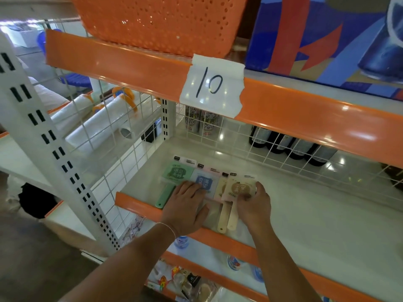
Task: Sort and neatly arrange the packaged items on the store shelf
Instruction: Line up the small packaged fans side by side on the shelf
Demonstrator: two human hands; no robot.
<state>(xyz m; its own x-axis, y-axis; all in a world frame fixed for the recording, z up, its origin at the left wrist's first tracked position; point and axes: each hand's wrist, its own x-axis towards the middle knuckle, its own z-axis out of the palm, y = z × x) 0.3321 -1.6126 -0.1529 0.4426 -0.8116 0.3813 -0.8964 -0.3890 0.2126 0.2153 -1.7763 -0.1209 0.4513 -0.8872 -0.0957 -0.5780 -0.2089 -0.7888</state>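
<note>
Several packaged hand fans lie in a row on the white shelf [305, 205]. A green fan [174, 174] is at the left, its handle pointing at me. A blue fan [205, 182] lies beside it, then two beige fans [237, 187] overlapping each other. My left hand [185, 205] rests flat on the blue fan's lower part, fingers straight. My right hand [254, 203] pinches the right edge of the top beige fan, thumb on its face. The beige handles [227, 216] stick out between my hands.
An orange basket [157, 20] and a blue box [327, 35] stand on the shelf above, whose orange rail bears a taped label "10" [211, 83]. A wire grid backs the shelf, with dark bottles [290, 142] behind it. Plastic rolls [98, 129] lie left. Packaged goods fill the lower shelves.
</note>
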